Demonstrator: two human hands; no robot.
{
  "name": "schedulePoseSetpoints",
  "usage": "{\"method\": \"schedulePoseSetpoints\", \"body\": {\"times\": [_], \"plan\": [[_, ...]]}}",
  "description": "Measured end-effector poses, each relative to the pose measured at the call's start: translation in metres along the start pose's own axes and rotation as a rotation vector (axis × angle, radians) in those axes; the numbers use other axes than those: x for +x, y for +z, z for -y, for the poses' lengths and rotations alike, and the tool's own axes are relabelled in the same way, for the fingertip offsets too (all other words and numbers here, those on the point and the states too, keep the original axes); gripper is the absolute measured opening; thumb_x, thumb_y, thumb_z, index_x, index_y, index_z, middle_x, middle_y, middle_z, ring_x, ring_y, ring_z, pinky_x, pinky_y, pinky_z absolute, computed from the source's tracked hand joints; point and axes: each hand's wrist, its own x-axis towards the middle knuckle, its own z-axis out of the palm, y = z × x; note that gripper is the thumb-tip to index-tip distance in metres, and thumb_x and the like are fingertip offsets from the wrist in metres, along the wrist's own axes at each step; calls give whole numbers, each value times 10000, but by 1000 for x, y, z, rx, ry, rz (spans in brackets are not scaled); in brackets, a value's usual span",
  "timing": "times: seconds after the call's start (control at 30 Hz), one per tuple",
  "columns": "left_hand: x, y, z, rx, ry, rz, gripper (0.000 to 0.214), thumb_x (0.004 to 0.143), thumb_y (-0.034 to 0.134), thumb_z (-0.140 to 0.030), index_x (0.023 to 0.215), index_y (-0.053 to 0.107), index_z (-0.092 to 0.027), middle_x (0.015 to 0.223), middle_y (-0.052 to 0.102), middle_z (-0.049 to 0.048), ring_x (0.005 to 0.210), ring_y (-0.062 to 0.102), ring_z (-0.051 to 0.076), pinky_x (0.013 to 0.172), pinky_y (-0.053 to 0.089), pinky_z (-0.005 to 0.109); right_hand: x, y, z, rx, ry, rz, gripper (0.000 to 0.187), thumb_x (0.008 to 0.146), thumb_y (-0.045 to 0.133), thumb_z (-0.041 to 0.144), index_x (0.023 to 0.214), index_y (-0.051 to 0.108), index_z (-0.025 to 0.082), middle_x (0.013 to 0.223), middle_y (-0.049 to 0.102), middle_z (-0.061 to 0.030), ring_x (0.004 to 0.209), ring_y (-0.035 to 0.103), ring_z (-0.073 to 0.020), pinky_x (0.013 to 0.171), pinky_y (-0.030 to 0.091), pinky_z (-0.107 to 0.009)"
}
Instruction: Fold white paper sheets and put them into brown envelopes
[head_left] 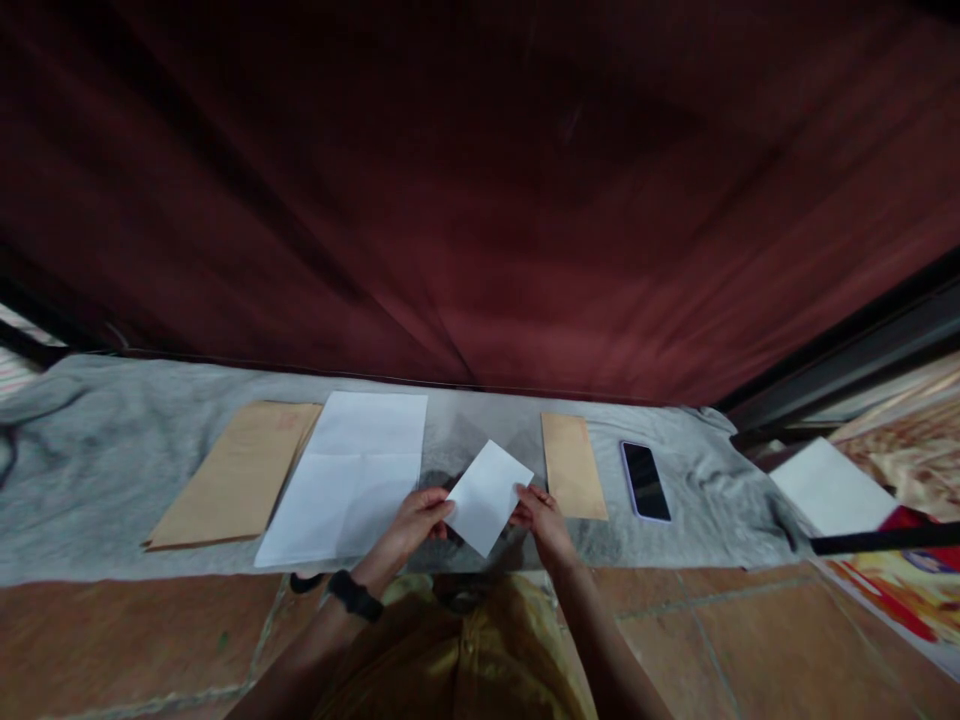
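A small white sheet of paper (489, 498), perhaps folded, is held tilted between both hands above the grey cloth. Its left corner is pinched by my left hand (421, 520), thumb on top. On the opposite side, my right hand (541, 515) grips the right corner between thumb and fingers. Large white sheets (356, 470) with a visible crease lie flat to the left of my left hand. Farther left rests a stack of brown envelopes (236, 470). Just beyond my right hand is a narrower brown envelope (574, 465).
A phone (646, 482) with a dark screen lies right of the narrow envelope. Grey cloth (705, 490) covers the long surface. A dark red curtain (480, 250) hangs behind it. At the far right are a white sheet (832, 487) and a dark bar (885, 540).
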Motion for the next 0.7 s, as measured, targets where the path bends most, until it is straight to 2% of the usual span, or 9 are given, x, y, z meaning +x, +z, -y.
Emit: {"method": "schedulePoseSetpoints", "body": {"times": [0.13,0.27,0.4,0.47,0.57,0.7], "plan": [[-1,3,0,-71,-6,-33,378,640,737,-513,774,659,-168,608,599,-31,491,517,97,498,353,226,0,2,3,53,18,11,464,595,888,481,851,674,158,686,726,-9,543,667,-136,499,543,-224],[3,-2,0,-108,22,-176,367,639,747,-493,808,670,-176,572,567,-46,492,494,97,494,347,221,-2,1,4,37,65,69,437,588,900,414,844,657,156,649,709,-2,538,682,-145,495,557,-220],[12,-10,-7,2,100,-114,343,650,741,-495,736,681,-168,538,531,-50,464,436,86,476,310,225,-4,-6,-2,-5,91,62,486,599,900,441,912,653,164,651,715,0,519,687,-160,470,562,-233],[18,-11,-12,8,114,-124,351,643,742,-503,738,682,-171,558,544,-44,479,449,92,486,330,230,-3,-8,-6,-8,77,24,521,581,912,459,920,646,167,637,707,7,508,679,-154,463,561,-229],[26,-8,-15,-56,129,-223,376,638,741,-496,835,672,-183,645,592,-31,529,508,110,517,389,240,4,-7,-10,27,27,-33,544,520,940,462,865,629,177,645,701,13,521,682,-150,489,579,-237],[27,-4,-7,-43,180,-413,417,675,724,-435,1017,646,-208,796,647,-5,595,566,128,561,456,258,19,-1,-9,63,-50,-77,553,480,940,493,811,615,192,630,681,23,514,671,-151,504,587,-260]]}}
